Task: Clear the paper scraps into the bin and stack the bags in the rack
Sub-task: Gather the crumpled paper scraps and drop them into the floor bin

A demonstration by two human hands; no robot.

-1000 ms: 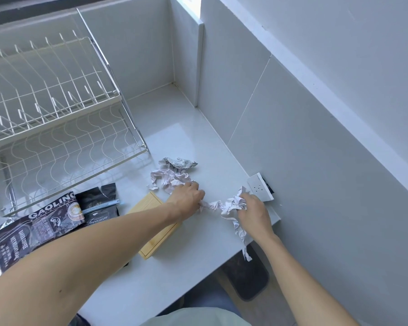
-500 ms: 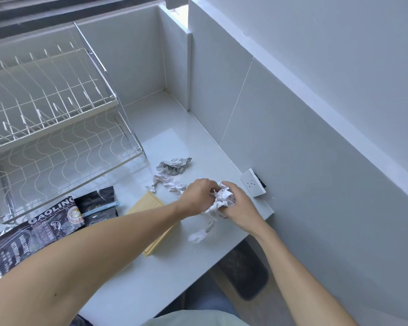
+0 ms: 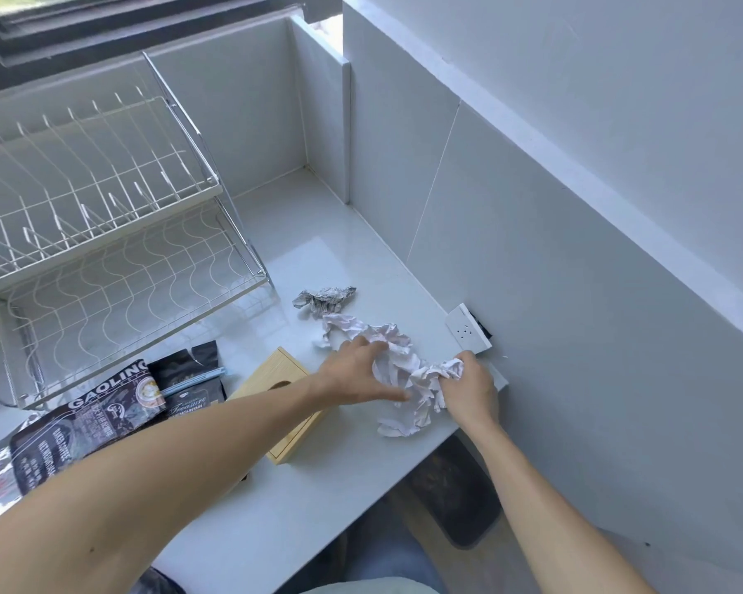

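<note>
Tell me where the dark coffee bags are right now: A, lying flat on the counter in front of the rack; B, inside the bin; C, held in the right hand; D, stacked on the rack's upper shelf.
A: the coffee bags lie flat on the counter just in front of the wire rack, whose shelves show nothing on them.

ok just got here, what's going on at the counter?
A person is gathering crumpled white paper on the counter with both hands. The right hand has a grip on one end of the paper, while the left hand lies spread over the rest. A separate grey scrap lies untouched further back. The dark bags lie flat in front of the wire rack, which holds nothing yet. A wooden box sits under the left forearm, and a dark bin stands on the floor below the counter edge.
</note>
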